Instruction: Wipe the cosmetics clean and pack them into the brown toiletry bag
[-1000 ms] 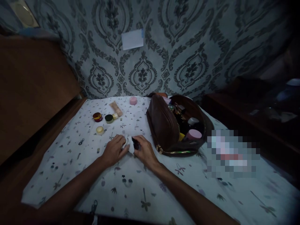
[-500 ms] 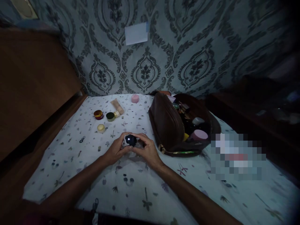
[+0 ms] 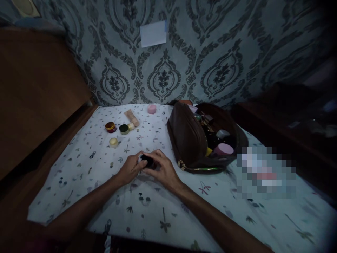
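Around the middle of the cloth-covered table (image 3: 86, 196), a small black object (image 3: 147, 160) was between the left hand (image 3: 130, 168) and the right hand (image 3: 163, 169), which were together and clamped on it. It looked very dark, with hardly any detail to be seen, and its outline seemed rounded; much of it was hidden, so its full shape could not be told, nor whether it touched the table. A bit of white material (image 3: 140, 159) showed at its left side. The left hand's thumb lay across its front, and the right hand gripped its right side. Toward the table's right edge stood an open brown bag (image 3: 185, 137) with a round pink item (image 3: 224, 149) inside. Toward the far left corner, a beige tube (image 3: 131, 117) lay near a dark-topped jar (image 3: 124, 129); a pink container (image 3: 151, 109) stood by the far edge.
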Available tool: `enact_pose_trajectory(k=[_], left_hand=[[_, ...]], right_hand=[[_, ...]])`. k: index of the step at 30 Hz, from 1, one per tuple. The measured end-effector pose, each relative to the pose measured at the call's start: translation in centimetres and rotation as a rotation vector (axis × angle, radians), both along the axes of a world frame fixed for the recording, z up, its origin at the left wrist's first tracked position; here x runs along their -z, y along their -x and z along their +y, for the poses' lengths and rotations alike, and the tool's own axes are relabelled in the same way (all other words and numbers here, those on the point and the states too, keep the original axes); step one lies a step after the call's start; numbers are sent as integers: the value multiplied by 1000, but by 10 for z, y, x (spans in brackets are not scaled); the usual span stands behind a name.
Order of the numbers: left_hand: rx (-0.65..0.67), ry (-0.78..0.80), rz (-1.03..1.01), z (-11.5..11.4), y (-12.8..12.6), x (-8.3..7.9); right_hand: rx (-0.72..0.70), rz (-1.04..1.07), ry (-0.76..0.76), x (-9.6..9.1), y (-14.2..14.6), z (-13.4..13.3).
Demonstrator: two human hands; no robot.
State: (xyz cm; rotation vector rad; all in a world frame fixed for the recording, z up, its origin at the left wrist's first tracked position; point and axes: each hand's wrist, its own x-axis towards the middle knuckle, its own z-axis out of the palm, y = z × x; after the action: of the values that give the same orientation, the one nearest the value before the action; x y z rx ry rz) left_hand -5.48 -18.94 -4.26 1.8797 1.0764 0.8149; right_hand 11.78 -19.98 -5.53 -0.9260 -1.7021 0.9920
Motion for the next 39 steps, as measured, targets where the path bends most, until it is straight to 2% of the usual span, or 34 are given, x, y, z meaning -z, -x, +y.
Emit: enact_pose_trajectory(k=[6, 10, 13, 16, 18, 23, 29, 33, 39], left_hand=[[-170, -56, 55, -1, 2, -3], [-212, -125, 38, 0, 5, -4], [-236, -173, 6, 0, 8, -2], [-159, -208, 4, -1, 10, 0], [-97, -263, 45, -2, 10, 2], [-17, -397, 204, -3, 10, 12], [51, -419, 221, -1, 14, 15], [79, -463, 170, 0, 13, 14], [44, -645, 115, -3, 13, 11]], right_hand=[[-20, 134, 148, 8, -2, 3], [-38, 226, 251, 12, 0, 4], [-105, 315, 381, 8, 1, 2], [-142, 414, 518, 2, 0, 3], [-125, 452, 551, -1, -1, 4], [-96, 443, 558, 1, -2, 7], [-92, 426, 528, 2, 1, 5], [-112, 427, 515, 1, 0, 3], [-133, 457, 587, 5, 0, 1]])
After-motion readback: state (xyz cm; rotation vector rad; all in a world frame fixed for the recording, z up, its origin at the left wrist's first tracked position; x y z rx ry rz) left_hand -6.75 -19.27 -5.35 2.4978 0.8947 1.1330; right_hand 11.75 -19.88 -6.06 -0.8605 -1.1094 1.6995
